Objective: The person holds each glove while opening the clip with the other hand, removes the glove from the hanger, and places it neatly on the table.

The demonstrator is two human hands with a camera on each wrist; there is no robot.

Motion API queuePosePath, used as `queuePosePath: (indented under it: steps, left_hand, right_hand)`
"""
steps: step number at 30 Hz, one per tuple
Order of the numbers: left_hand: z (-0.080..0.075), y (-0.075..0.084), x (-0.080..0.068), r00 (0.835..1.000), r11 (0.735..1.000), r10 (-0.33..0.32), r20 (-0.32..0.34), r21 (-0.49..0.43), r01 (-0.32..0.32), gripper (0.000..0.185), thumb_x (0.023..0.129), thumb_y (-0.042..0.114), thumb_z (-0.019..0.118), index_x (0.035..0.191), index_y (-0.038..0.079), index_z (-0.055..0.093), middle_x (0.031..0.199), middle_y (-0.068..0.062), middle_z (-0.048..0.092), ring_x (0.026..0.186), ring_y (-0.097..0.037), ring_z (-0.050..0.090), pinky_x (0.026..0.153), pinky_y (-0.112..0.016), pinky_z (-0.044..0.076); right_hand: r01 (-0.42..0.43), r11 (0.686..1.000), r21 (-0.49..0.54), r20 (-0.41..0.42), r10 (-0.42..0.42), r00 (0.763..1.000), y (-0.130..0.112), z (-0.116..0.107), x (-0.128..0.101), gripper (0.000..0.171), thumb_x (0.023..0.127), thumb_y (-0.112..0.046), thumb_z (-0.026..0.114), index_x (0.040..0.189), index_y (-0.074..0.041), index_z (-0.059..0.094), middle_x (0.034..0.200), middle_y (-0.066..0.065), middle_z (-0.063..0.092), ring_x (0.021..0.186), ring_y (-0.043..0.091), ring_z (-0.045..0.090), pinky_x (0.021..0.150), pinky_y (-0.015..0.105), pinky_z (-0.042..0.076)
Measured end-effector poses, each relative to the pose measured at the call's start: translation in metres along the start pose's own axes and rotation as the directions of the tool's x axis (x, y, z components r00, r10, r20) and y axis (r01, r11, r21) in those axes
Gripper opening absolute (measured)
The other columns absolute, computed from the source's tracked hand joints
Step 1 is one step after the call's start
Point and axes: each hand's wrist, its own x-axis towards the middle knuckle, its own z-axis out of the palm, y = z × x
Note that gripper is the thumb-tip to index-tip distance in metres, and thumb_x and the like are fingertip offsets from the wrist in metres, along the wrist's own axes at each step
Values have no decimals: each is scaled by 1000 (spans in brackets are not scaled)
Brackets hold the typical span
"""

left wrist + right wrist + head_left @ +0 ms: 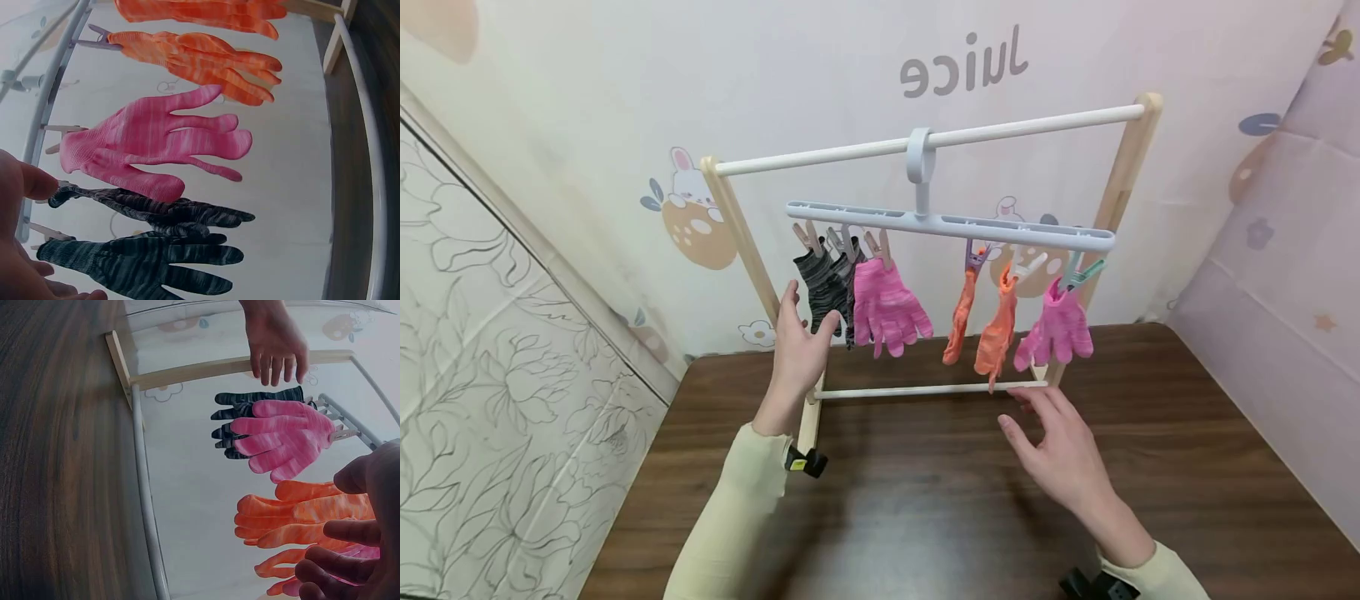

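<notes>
While the person sits or stands before the wooden rack [1126,175], both hands are held loosely spread and neither has hold of anything. Their left hand [797,354] is raised at the rack's left side, thumb apart from the fingers, just beside two black-and-grey gloves [134,259]; from the head view alone I couldn't tell whether it touches them, but the right wrist view shows a gap. Their right hand [1060,450] hovers over the table [910,483], fingers reaching toward the rack's lower rod [925,390], below the orange gloves [997,333] and the right pink glove [1060,325].

All six gloves hang by clips from a pale blue hanger [1030,233], which is hooked over the white upper rod [1037,127] and tilts down to the right. Next to the dark pair comes the left pink glove [891,308], then a gap, then the orange two, on a purple clip [976,258] and a white clip [1028,267]; a green clip [1086,273] grips the last. Behind it all hangs a pale printed backdrop [820,92], its word "Juice" reversed.
</notes>
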Motion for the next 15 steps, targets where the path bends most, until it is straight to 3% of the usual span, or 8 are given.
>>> queuePosePath:
  steps: [3,6,15]
  left_hand:
    - [4,2,8,997,994,-71,21,-76,72,79,96,30,62,158,9,17,160,-13,25,144,-28,28,112,-48,32]
    - [7,2,16,995,988,-100,11,-120,101,75,97,27,61,157,9,19,158,-9,31,144,-23,29,114,-48,29]
    - [14,1,30,993,982,-84,-86,-178,68,60,97,20,61,148,3,35,136,-12,50,127,-26,45,103,-45,37]
  right_hand:
    - [-2,1000,0,4,2,1000,1,0,0,36,89,-21,74,121,-7,64,115,7,61,98,27,61,74,49,48]
    - [-1,1000,5,15,1,1000,0,1,-1,35,90,-21,74,121,-8,64,116,6,60,98,26,61,74,49,48]
    - [39,999,12,21,-39,999,-2,1,-1,37,88,-18,75,122,-8,64,117,4,60,96,24,62,72,48,49]
